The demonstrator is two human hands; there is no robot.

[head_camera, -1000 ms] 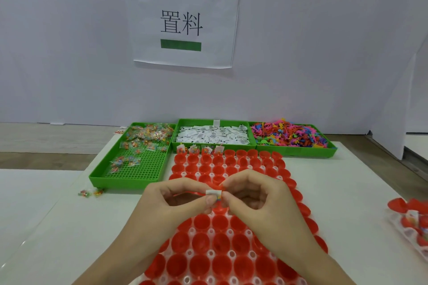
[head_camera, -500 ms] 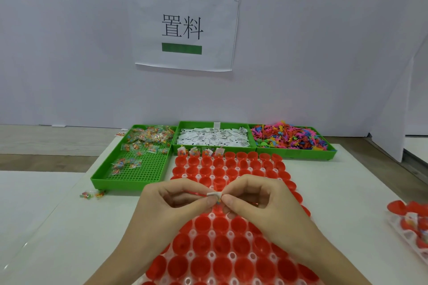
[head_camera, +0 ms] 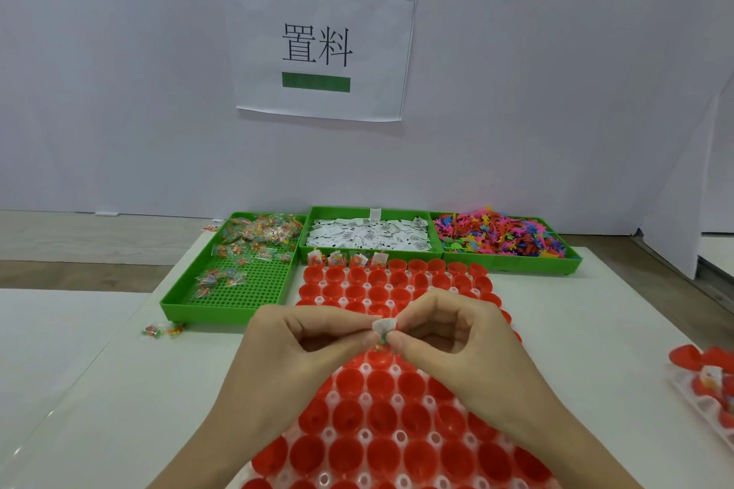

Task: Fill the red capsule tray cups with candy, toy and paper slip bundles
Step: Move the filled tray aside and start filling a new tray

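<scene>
The red capsule tray lies in front of me on the white table, its cups open. Several cups in its far-left row hold bundles. Above the tray's middle, my left hand and my right hand meet fingertip to fingertip and together pinch a small bundle: a white paper slip folded round something coloured. Behind the tray stand three green bins: candy packets, white paper slips and colourful plastic toys.
A loose candy packet lies on the table left of the candy bin. At the right edge sits a second tray with red capsule halves. A white wall with a printed sign closes off the back.
Both hands stay together over the tray, working the paper slip; the slip now sticks up more between the fingertips, with a coloured piece showing beneath it.
</scene>
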